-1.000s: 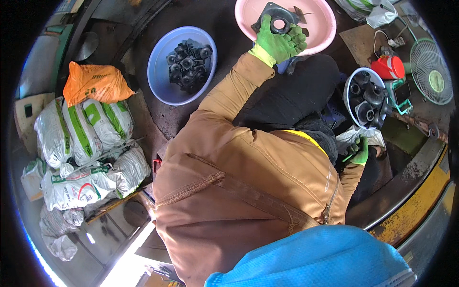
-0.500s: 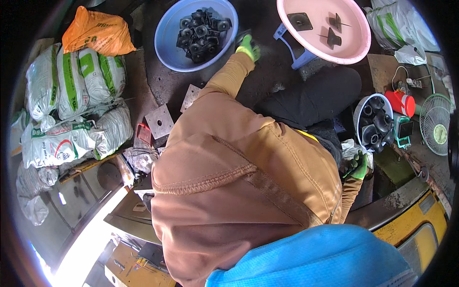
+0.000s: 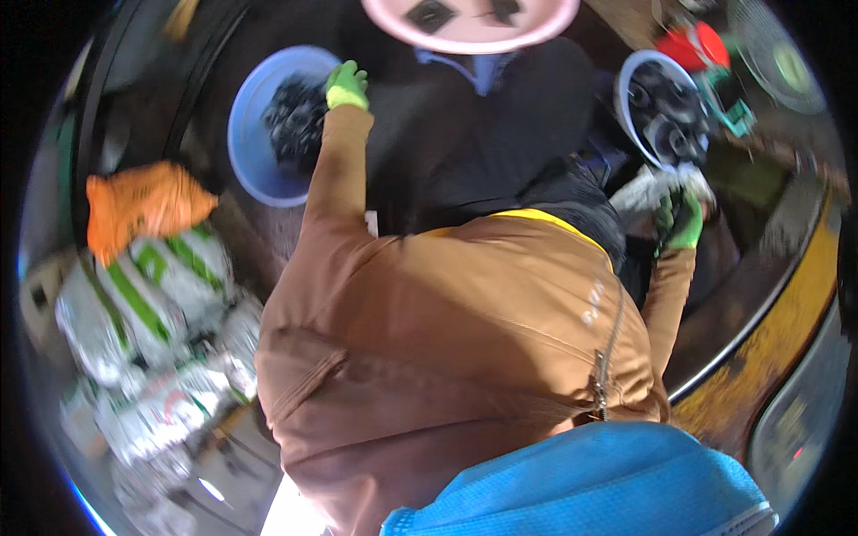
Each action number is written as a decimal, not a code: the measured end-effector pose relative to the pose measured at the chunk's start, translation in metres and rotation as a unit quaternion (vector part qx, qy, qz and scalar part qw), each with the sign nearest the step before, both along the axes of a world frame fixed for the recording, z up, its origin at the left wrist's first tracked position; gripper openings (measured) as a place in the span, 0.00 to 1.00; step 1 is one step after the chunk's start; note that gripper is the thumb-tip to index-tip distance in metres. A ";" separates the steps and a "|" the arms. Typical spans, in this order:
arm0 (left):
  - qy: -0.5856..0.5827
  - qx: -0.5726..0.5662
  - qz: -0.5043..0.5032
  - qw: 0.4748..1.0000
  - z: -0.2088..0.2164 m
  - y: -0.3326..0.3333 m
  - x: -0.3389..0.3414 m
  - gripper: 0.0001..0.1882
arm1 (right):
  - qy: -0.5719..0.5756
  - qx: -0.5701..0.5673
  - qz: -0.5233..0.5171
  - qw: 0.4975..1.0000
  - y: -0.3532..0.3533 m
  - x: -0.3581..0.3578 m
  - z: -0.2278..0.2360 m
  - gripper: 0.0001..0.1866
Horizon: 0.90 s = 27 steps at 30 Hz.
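Pile of black rubber-looking parts (image 3: 295,123) sits in the blue basin (image 3: 241,134), upper left; pretty blurry rn, so can't make out individual shapes. L hand (image 3: 347,86), in a green glove, is at the basin's right rim, fingers pointing up & away. Can't tell if it's gripping smth or actually touching the rim.

R hand (image 3: 681,217), same kinda glove, is way over on the other side w/ fingers partly bent, right by a crumpled whitish bag (image 3: 645,192). Can't tell if it's holding anything tbh. Just above that bag there's a basket (image 3: 628,112) w/ bigger black pieces (image 3: 672,112).

Pink basin (image 3: 474,43) is up top btwn the two, w/ a dark square piece (image 3: 430,15) inside, blue legs (image 3: 483,76) below it. Further out: red container (image 3: 693,46) + fan (image 3: 786,62) upper right, orange bag (image 3: 147,205) on white/green sacks (image 3: 143,295) at left.
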<state>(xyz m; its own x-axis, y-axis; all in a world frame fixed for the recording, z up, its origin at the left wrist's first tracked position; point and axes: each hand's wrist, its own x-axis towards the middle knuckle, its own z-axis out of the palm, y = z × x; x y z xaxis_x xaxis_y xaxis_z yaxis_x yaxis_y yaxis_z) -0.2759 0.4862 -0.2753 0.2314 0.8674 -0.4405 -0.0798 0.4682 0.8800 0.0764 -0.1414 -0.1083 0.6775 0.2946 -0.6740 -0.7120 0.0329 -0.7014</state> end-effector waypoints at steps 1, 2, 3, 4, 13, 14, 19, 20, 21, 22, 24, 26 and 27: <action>-0.079 -0.002 -0.001 0.997 0.029 -0.014 0.036 0.25 | 0.023 0.049 -0.010 0.998 0.000 -0.004 0.007 0.13; -0.089 0.046 -0.012 0.995 0.055 -0.038 0.075 0.24 | 0.011 0.050 -0.030 0.998 0.001 -0.006 0.010 0.12; -0.089 0.052 -0.109 0.989 0.086 -0.054 0.106 0.24 | 0.011 0.097 0.012 0.995 -0.002 -0.009 0.015 0.12; -0.090 0.095 -0.165 0.978 0.112 -0.081 0.143 0.20 | 0.003 0.070 -0.050 0.996 -0.001 -0.008 0.014 0.11; 0.000 0.531 -0.639 0.556 0.175 -0.342 0.361 0.32 | -0.123 0.195 -0.210 0.950 0.001 -0.022 0.009 0.13; 0.063 0.565 -0.612 0.550 0.165 -0.367 0.367 0.34 | -0.120 0.226 -0.190 0.948 0.003 -0.026 0.014 0.12; 0.187 0.615 -0.518 0.565 0.129 -0.409 0.390 0.30 | -0.052 0.199 -0.190 0.960 0.013 -0.034 0.033 0.14; 0.157 0.645 -0.475 0.577 0.127 -0.405 0.392 0.25 | -0.038 0.182 -0.194 0.963 0.014 -0.034 0.034 0.14; 0.191 0.547 -0.579 0.574 0.128 -0.398 0.393 0.32 | -0.027 0.184 -0.186 0.965 0.016 -0.034 0.034 0.14; 0.171 0.535 -0.592 0.578 0.131 -0.389 0.392 0.32 | -0.028 0.145 -0.188 0.971 0.018 -0.035 0.033 0.14; 0.144 0.554 -0.578 0.581 0.146 -0.374 0.383 0.37 | -0.055 0.074 -0.137 0.986 0.024 -0.037 0.030 0.14; -0.038 0.502 -0.500 0.705 0.168 -0.369 0.366 0.39 | -0.107 0.002 -0.085 0.991 0.033 -0.040 0.025 0.14; -0.091 0.448 -0.467 0.757 0.182 -0.370 0.354 0.41 | -0.112 -0.050 -0.051 0.991 0.039 -0.041 0.024 0.16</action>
<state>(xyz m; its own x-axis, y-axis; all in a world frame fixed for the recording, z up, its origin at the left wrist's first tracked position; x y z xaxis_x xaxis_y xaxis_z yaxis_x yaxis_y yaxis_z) 0.0776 0.1164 -0.0935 0.9144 0.2186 0.3407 -0.2406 -0.3834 0.8917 0.0349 -0.1022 -0.0847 0.8364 0.1570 -0.5252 -0.5343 0.0193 -0.8451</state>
